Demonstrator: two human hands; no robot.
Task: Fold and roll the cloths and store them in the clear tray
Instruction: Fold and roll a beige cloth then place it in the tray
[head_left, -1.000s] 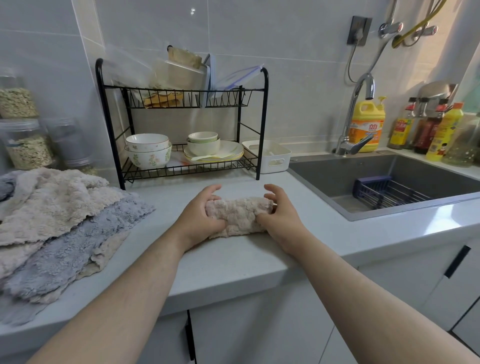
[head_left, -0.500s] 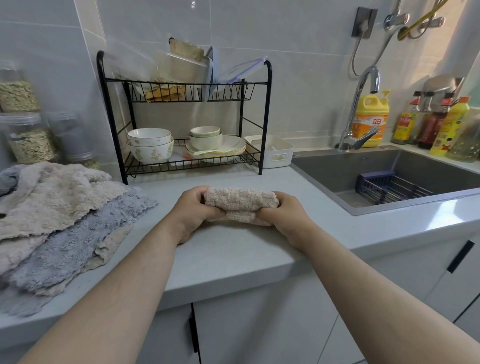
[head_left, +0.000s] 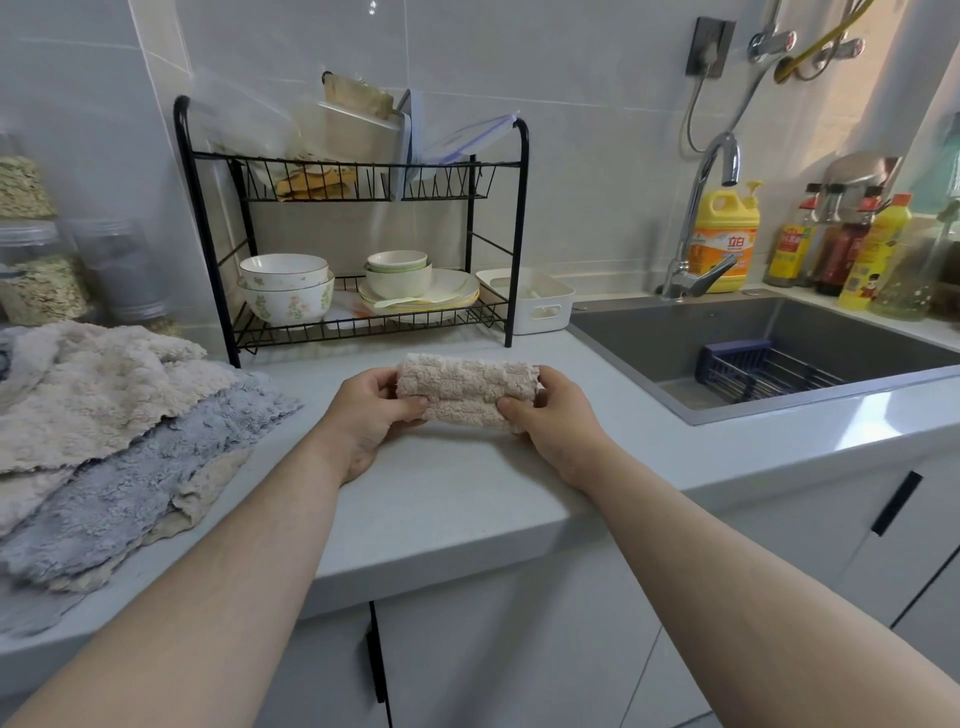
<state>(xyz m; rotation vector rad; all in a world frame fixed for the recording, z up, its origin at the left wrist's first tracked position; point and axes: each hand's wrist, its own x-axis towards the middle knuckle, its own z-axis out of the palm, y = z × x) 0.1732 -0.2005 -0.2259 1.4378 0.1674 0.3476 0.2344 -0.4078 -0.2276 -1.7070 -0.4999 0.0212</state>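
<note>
Here we hold the rolled beige cloth (head_left: 467, 392) at the centre of the frame, over the grey counter (head_left: 457, 499), its length running left to right. Our left hand (head_left: 371, 415) grips its left end and our right hand (head_left: 556, 421) its right end, each with the thumb pressed on the near side and the fingers curled behind. Further out, a heap of beige and grey cloths (head_left: 119, 441) lies at the left edge, a black dish rack (head_left: 353, 223) stands above centre with a white bin (head_left: 535, 306) just right of it, and the sink (head_left: 675, 332) fills the right.
</note>
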